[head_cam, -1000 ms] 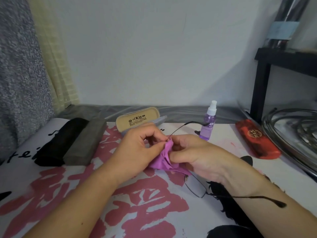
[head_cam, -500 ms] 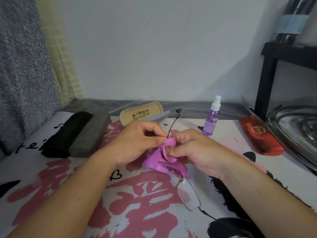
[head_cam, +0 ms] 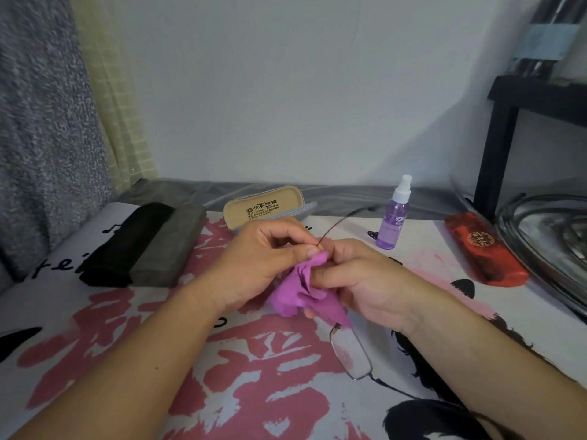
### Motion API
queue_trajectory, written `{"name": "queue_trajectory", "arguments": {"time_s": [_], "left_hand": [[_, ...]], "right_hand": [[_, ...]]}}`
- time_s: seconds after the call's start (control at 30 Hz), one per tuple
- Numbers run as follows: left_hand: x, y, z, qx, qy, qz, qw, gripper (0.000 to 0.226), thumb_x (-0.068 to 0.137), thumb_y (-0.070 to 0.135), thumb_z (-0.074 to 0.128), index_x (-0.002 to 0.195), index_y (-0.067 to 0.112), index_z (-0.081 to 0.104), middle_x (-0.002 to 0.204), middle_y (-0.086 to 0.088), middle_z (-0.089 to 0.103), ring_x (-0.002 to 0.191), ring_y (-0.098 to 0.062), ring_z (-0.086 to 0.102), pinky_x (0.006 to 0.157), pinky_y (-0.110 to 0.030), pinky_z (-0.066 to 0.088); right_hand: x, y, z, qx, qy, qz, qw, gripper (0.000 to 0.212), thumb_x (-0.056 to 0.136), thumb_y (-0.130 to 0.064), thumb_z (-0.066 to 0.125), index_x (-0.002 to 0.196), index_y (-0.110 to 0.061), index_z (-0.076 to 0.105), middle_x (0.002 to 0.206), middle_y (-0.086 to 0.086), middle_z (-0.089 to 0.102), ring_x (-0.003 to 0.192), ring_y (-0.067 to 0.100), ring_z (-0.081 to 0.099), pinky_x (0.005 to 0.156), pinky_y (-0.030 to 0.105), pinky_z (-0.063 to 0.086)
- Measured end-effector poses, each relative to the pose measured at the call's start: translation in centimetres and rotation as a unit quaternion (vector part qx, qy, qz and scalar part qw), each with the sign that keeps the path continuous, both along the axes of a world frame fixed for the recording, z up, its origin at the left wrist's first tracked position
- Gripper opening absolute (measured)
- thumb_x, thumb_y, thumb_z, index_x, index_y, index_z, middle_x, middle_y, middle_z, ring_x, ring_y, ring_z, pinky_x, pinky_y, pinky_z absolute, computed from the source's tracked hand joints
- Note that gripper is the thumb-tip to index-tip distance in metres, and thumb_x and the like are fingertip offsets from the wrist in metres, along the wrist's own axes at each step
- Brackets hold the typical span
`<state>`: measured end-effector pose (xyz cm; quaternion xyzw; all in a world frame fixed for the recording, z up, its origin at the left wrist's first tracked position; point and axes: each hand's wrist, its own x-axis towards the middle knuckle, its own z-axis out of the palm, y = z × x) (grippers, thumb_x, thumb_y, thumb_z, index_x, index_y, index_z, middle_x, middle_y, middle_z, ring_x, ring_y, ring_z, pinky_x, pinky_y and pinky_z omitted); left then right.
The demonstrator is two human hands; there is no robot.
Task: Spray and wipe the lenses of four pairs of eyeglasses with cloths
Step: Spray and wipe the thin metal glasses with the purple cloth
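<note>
Head view. Since half a second ago the thin-wire-framed eyeglasses (head_cam: pixel 351 354) have turned slightly between the hands: the far temple arm, then standing nearly upright, now leans toward 2 o'clock, its tip near the spray bottle. The free lens hangs at 6 o'clock of the hands, above the printed pink-and-white table cover (head_cam: pixel 95 312). The crumpled purple microfibre cloth (head_cam: pixel 305 290) stays bunched over the other lens.

Left hand (head_cam: pixel 254 265): thumb and fingers pinch the cloth's upper edge at the frame. Right hand (head_cam: pixel 362 281): fingers curl around cloth and covered lens. Judgement: wiping of one lens is under way; the exposed lens looks speckled, probably sprayed and not yet wiped.

Count:
- eyeglasses visible: one pair
- cloths: one
- clear purple spray bottle with white cap (head_cam: pixel 394 214): one, at 1 o'clock of the hands
- cases: four: black soft case (head_cam: pixel 124 246), grey soft case (head_cam: pixel 168 249) touching it at 10 o'clock, tan hard case (head_cam: pixel 263 204) at 12, red hard case (head_cam: pixel 486 249) at 3.

Other three pairs: not visible; presumably cased.
</note>
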<state>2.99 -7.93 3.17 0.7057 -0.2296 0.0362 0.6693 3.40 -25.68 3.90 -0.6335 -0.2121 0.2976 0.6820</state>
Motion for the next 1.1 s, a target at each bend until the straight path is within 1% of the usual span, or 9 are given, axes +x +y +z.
{"name": "queue_trajectory", "arguments": {"time_s": [0.13,0.23,0.3,0.4,0.53,0.7,0.87,1.0,1.1], "left_hand": [[0.1,0.3,0.2,-0.017,0.032,-0.018,0.999,0.007,0.078,0.014,0.078,0.076,0.021,0.079,0.078,0.005,0.069,0.074,-0.007,0.063,0.073,-0.018,0.050],[0.0,0.8,0.4,-0.018,0.050,-0.049,0.997,0.013,0.079,0.010,0.075,0.076,0.022,0.079,0.077,0.006,0.069,0.074,-0.008,0.063,0.075,-0.020,0.051],[-0.1,0.9,0.5,-0.016,0.037,-0.055,0.998,0.017,0.081,0.008,0.074,0.077,0.023,0.079,0.077,0.008,0.068,0.074,-0.007,0.063,0.074,-0.018,0.050],[-0.1,0.6,0.3,-0.017,0.016,-0.041,0.999,0.020,0.081,0.007,0.073,0.076,0.025,0.079,0.079,0.010,0.068,0.076,-0.006,0.063,0.074,-0.018,0.050],[-0.1,0.3,-0.1,-0.002,0.001,-0.034,0.999,0.011,0.080,0.013,0.076,0.082,0.023,0.081,0.084,0.009,0.069,0.081,-0.006,0.064,0.078,-0.018,0.050],[0.1,0.3,-0.3,0.001,0.002,-0.011,1.000,0.007,0.080,0.014,0.077,0.086,0.012,0.079,0.085,0.007,0.068,0.081,-0.007,0.064,0.079,-0.019,0.050],[0.2,0.2,-0.5,-0.001,-0.001,0.013,1.000,0.012,0.080,0.015,0.076,0.089,0.007,0.076,0.087,0.004,0.066,0.083,-0.008,0.063,0.080,-0.021,0.050],[0.3,0.1,-0.4,-0.021,-0.019,0.033,0.999,0.009,0.077,0.026,0.077,0.084,0.022,0.080,0.086,0.008,0.069,0.083,-0.009,0.064,0.082,-0.024,0.051],[0.3,0.3,-0.4,-0.018,-0.013,0.030,0.999,0.010,0.077,0.026,0.077,0.085,0.020,0.079,0.087,0.006,0.069,0.084,-0.010,0.065,0.082,-0.026,0.052]], "right_hand": [[-0.3,0.0,0.2,0.008,0.018,0.019,1.000,0.024,0.089,-0.009,0.065,0.101,0.011,0.064,0.092,0.030,0.069,0.070,0.035,0.071,0.069,0.037,0.062],[-0.4,-0.3,0.6,0.006,0.049,0.060,0.997,0.016,0.089,-0.011,0.061,0.093,0.000,0.071,0.096,0.032,0.070,0.075,0.035,0.074,0.072,0.039,0.063],[-0.1,-0.8,0.5,0.014,0.066,0.081,0.994,0.021,0.089,-0.010,0.057,0.100,0.000,0.071,0.097,0.029,0.071,0.080,0.036,0.074,0.071,0.038,0.063],[0.2,-1.2,0.5,0.008,0.045,0.128,0.991,0.029,0.094,0.008,0.047,0.121,0.013,0.055,0.102,0.028,0.070,0.091,0.038,0.071,0.075,0.035,0.060],[0.0,-1.6,0.9,0.001,0.039,0.163,0.986,0.039,0.088,0.026,0.037,0.119,0.013,0.056,0.098,0.022,0.072,0.087,0.024,0.074,0.077,0.028,0.059],[-0.3,-0.8,0.6,-0.025,0.027,0.092,0.995,0.040,0.085,0.020,0.050,0.115,-0.005,0.060,0.098,0.020,0.071,0.084,0.029,0.075,0.074,0.032,0.062],[-0.8,-0.2,0.9,-0.057,-0.007,0.008,0.998,0.028,0.092,0.019,0.052,0.112,0.001,0.059,0.086,0.025,0.072,0.068,0.026,0.073,0.055,0.027,0.057],[-1.1,0.2,0.7,-0.061,-0.036,-0.042,0.997,0.010,0.100,-0.001,0.053,0.097,-0.004,0.062,0.073,0.018,0.072,0.056,0.023,0.069,0.050,0.026,0.055],[-1.0,0.0,0.7,-0.073,-0.059,-0.003,0.996,0.017,0.104,-0.008,0.048,0.102,-0.002,0.063,0.087,0.024,0.075,0.065,0.025,0.072,0.057,0.025,0.057]]}}
